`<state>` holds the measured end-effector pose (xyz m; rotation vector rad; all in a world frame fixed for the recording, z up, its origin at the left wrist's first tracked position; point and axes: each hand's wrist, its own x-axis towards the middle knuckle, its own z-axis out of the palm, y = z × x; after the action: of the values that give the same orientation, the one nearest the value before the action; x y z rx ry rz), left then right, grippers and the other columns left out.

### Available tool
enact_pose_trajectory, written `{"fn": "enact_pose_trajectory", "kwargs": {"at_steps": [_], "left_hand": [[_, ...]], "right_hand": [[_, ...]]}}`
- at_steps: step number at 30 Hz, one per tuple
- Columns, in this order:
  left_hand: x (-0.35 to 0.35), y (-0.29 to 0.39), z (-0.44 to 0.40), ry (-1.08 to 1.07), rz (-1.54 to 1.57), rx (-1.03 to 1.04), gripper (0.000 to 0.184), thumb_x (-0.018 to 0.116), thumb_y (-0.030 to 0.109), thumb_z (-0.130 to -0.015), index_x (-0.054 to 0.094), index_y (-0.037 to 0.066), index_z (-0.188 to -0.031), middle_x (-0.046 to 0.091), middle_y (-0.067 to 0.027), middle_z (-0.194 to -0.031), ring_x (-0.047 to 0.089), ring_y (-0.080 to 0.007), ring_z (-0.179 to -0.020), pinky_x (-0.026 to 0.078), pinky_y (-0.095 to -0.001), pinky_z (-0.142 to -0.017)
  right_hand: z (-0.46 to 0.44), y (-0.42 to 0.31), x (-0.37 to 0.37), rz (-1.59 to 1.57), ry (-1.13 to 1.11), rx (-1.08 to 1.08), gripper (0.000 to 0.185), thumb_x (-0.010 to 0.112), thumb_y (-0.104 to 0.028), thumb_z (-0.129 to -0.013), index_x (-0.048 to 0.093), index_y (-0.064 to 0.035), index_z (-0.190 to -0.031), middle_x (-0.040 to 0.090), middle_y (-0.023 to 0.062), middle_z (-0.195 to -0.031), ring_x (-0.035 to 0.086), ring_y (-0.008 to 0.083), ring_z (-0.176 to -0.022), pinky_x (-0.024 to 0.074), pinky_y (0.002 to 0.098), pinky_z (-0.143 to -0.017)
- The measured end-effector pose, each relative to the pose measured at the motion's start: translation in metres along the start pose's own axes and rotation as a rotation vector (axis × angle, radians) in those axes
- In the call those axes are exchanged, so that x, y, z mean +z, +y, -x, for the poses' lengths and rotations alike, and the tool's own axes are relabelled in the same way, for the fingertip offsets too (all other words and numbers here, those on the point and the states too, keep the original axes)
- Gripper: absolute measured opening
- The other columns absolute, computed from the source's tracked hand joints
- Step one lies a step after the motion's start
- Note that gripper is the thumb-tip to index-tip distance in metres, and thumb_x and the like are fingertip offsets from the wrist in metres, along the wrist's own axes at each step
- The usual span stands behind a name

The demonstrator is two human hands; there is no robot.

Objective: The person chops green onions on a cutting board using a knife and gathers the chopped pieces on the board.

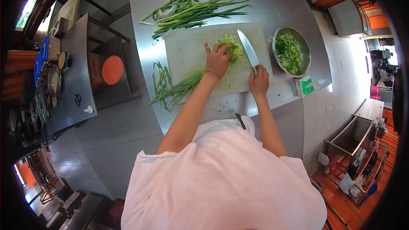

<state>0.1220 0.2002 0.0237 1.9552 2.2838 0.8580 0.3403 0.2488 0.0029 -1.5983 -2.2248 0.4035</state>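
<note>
My left hand (pixel 217 61) rests against a pile of chopped green onions (pixel 232 47) on the white cutting board (pixel 183 44), its fingers spread and touching the pieces. In my right hand (pixel 259 81) is the handle of a kitchen knife (pixel 248 48). The blade lies along the right side of the pile, tip pointing away from me. Long green onion leaves (pixel 187 84) lie under and left of my left wrist, partly over the board's edge. Behind the board is a bunch of whole green onions (pixel 191 10).
Right of the board stands a metal bowl (pixel 305 55) holding chopped green onions, with a green and white package (pixel 305 86) nearby. The steel table (pixel 272 0) carries everything. On the left are a side table (pixel 74 72) with scissors (pixel 76 98) and an orange round lid or basin (pixel 112 70).
</note>
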Motion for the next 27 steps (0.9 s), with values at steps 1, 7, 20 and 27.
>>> {"fn": "enact_pose_trajectory", "kwargs": {"at_steps": [1,7,20,27], "left_hand": [[0.001,0.000,0.001,-0.022,-0.034,0.004,0.014,0.072,0.026,-0.089,0.079,0.022,-0.100,0.064,0.0043,-0.132,0.051,-0.0251,-0.132,0.014,-0.0785,-0.116],[0.008,-0.002,0.016,-0.067,-0.074,-0.023,0.029,0.072,0.018,-0.090,0.074,0.025,-0.118,0.059,0.0016,-0.141,0.050,-0.0286,-0.134,0.022,-0.0759,-0.114],[-0.027,0.001,0.046,-0.088,0.410,-0.115,0.079,0.075,0.015,-0.088,0.038,0.022,-0.157,0.053,-0.0153,-0.144,0.056,-0.0388,-0.125,0.048,-0.0462,-0.106],[-0.018,0.022,0.053,-0.088,0.581,-0.120,0.055,0.073,0.010,-0.088,0.057,0.015,-0.141,0.057,-0.0170,-0.139,0.056,-0.0395,-0.127,0.048,-0.0462,-0.107]], "right_hand": [[0.003,-0.003,-0.001,0.084,0.039,-0.058,0.023,0.071,-0.019,-0.092,0.063,-0.0086,-0.112,0.063,0.0117,-0.129,0.060,0.0366,-0.115,0.0510,0.0451,-0.090],[0.005,0.011,-0.032,-0.009,0.138,0.026,0.019,0.068,-0.028,-0.094,0.066,-0.0094,-0.093,0.064,0.0077,-0.118,0.061,0.0334,-0.111,0.0509,0.0413,-0.087],[-0.054,0.272,-0.128,0.134,0.237,0.782,0.074,0.077,-0.042,-0.087,0.048,-0.0114,-0.148,0.066,0.0190,-0.126,0.062,0.0393,-0.122,0.0477,0.0550,-0.106],[-0.060,0.398,-0.195,-1.997,0.633,0.657,0.027,0.057,-0.024,-0.100,0.061,0.0024,-0.107,0.059,0.0158,-0.097,0.057,0.0293,-0.081,0.0533,0.0541,-0.076]]}}
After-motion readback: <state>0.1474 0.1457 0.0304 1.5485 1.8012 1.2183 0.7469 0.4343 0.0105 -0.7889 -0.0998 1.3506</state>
